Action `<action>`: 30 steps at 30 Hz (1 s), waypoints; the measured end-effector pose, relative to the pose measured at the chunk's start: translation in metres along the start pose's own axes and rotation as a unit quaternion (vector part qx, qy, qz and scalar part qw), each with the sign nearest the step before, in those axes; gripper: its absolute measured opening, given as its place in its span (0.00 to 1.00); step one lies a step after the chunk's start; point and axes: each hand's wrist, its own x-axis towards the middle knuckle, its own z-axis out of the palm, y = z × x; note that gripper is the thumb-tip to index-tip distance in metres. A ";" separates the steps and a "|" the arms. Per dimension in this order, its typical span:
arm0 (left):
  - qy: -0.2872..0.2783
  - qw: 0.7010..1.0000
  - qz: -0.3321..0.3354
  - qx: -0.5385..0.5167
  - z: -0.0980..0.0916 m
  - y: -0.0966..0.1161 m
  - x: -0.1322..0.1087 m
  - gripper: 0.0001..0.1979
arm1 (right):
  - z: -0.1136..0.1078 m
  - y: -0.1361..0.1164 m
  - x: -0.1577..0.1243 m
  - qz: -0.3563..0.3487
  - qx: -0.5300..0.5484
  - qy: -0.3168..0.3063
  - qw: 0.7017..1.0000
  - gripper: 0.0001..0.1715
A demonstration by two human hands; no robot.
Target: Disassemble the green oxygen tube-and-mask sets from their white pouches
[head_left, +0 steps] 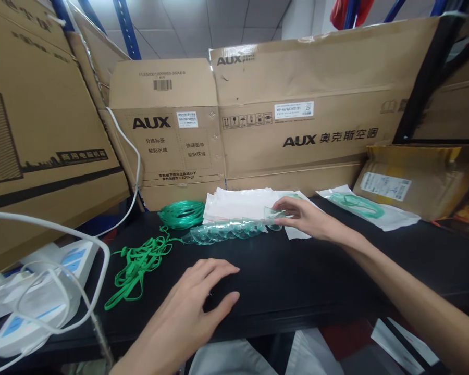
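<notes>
My right hand (303, 216) reaches across the black table (297, 281) and pinches a clear greenish plastic mask (272, 213) at the right end of a row of several stacked masks (222, 230). Behind the row lies a pile of white packaging sheets (242, 203). My left hand (195, 302) rests flat on the table's near part, fingers spread, holding nothing. A coil of green tubing (182, 213) sits left of the masks, and a tangle of green elastic straps (138, 265) lies nearer the left edge.
A sealed bag with green tubing (359, 205) lies at the right rear. Large cardboard boxes (289, 104) wall the back and left. A padded yellow envelope (410, 177) leans at the right. White power strips and cables (42, 291) occupy the left edge.
</notes>
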 end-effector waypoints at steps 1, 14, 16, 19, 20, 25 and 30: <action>-0.006 1.000 0.013 0.000 0.001 0.007 0.005 0.15 | 0.002 0.002 0.005 -0.007 -0.004 -0.015 1.000 0.19; 0.014 0.992 0.110 0.053 0.002 -0.021 0.130 0.16 | 0.011 0.004 0.012 -0.017 -0.081 -0.031 0.996 0.20; 0.019 0.993 0.108 0.042 0.007 -0.028 0.133 0.15 | 0.012 0.003 0.011 -0.020 -0.091 -0.024 0.995 0.20; 0.030 0.994 0.104 0.033 0.010 -0.033 0.132 0.13 | 0.012 0.003 0.009 -0.027 -0.103 -0.021 0.994 0.20; 0.031 0.994 0.104 0.030 0.010 -0.033 0.131 0.13 | 0.012 0.002 0.009 -0.030 -0.106 -0.022 0.994 0.20; 0.030 0.994 0.103 0.017 0.010 -0.035 0.133 0.12 | 0.016 0.001 0.010 -0.043 -0.127 -0.019 0.991 0.20; 0.029 0.995 0.100 0.011 0.008 -0.035 0.132 0.12 | 0.021 0.002 0.007 -0.043 -0.157 -0.008 0.987 0.23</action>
